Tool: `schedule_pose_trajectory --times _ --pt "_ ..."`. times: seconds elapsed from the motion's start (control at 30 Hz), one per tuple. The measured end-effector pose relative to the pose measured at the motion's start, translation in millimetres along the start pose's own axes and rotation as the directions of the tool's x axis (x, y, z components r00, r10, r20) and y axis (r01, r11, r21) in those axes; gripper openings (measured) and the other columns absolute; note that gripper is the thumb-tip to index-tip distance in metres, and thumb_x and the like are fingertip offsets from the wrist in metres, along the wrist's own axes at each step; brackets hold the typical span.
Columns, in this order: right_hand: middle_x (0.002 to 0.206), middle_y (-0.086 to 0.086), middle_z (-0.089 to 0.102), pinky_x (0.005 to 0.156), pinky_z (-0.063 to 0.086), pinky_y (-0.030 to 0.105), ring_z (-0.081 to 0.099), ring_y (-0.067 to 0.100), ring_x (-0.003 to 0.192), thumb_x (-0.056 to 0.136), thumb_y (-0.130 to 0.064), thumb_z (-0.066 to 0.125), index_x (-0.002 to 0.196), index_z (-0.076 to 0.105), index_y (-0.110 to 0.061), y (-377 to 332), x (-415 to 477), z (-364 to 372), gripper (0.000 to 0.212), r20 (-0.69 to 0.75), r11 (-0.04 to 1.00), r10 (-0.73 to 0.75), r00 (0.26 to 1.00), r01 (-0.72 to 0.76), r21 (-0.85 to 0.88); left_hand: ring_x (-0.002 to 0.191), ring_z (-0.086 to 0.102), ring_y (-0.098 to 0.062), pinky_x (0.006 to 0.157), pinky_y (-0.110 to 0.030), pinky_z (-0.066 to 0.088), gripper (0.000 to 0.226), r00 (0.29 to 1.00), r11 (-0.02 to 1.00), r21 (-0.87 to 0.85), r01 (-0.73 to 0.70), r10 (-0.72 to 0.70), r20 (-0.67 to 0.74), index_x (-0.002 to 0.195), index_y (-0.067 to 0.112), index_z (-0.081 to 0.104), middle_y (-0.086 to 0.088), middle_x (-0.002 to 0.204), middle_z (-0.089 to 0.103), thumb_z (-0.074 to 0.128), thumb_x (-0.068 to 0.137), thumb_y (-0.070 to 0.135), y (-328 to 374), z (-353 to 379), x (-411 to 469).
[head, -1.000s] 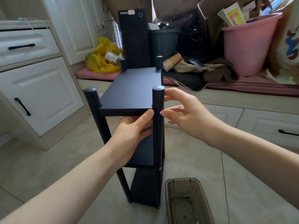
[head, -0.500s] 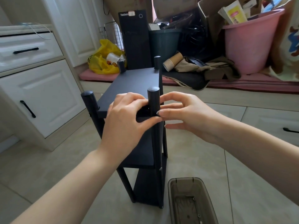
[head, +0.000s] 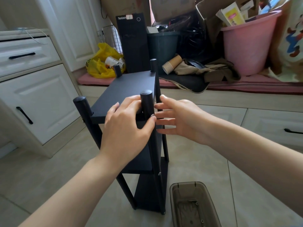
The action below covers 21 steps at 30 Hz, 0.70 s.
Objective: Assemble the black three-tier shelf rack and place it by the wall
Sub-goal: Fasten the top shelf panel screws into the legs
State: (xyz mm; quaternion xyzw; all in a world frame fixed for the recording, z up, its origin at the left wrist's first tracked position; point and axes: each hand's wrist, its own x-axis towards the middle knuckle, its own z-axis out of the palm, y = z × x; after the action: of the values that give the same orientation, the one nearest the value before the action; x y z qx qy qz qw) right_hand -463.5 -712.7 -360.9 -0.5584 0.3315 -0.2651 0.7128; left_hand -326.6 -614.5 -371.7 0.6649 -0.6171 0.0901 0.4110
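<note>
The black three-tier shelf rack (head: 127, 89) stands upright on the tiled floor in front of me, with round posts at its four corners. My left hand (head: 126, 126) lies over the near right corner of the top shelf, fingers on top and thumb against the near right post (head: 146, 102). My right hand (head: 178, 118) is just right of that post, fingers spread, fingertips at the shelf's right edge. The lower two shelves show below my left wrist.
A translucent brown plastic tray (head: 193, 205) with small screws lies on the floor right of the rack's foot. White cabinets (head: 37, 99) stand left. Behind are a black computer tower (head: 132, 41), a yellow bag (head: 101, 63), a pink bucket (head: 249, 45) and a raised ledge with clutter.
My left hand rose from gripping the post under the top shelf to lying over the shelf's near right corner. My right hand opened and drew slightly away from the post.
</note>
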Motion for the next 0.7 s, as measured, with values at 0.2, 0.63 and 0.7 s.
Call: schedule_pose_trajectory --times 0.2,0.63,0.7 --pt "0.093 0.003 0.066 0.060 0.051 0.021 0.059 0.010 0.064 0.097 -0.042 0.058 0.093 0.068 -0.017 -1.6 7.8 14.6 0.028 -0.022 0.997 0.035 0.999 -0.036 -0.061 0.119 0.062 -0.025 0.108 -0.049 0.043 0.039 0.999 0.992 0.123 -0.018 0.012 0.050 0.120 0.018 0.070 0.000 0.118 0.073 0.063 0.088 0.038 7.2 2.6 -3.0" --pt "0.083 -0.003 0.069 0.064 0.050 0.024 0.062 0.006 0.057 0.097 -0.032 0.057 0.105 0.072 -0.016 3.8 11.1 7.5 0.023 0.090 1.000 -0.010 0.996 0.011 -0.010 0.116 0.060 -0.019 0.103 -0.041 0.043 0.040 1.000 0.988 0.155 -0.014 0.012 0.011 0.121 0.021 0.070 0.002 0.115 0.073 0.061 0.087 0.042 7.1 0.5 -5.8" --pt "0.084 -0.002 0.070 0.066 0.051 0.024 0.062 0.007 0.062 0.096 -0.034 0.059 0.103 0.073 -0.016 4.4 11.8 7.7 0.023 0.076 1.000 -0.016 0.997 0.017 -0.015 0.115 0.058 -0.018 0.102 -0.039 0.043 0.040 1.000 0.990 0.142 -0.009 0.010 -0.006 0.120 0.020 0.071 0.002 0.116 0.074 0.063 0.087 0.040 7.2 1.9 -6.0"
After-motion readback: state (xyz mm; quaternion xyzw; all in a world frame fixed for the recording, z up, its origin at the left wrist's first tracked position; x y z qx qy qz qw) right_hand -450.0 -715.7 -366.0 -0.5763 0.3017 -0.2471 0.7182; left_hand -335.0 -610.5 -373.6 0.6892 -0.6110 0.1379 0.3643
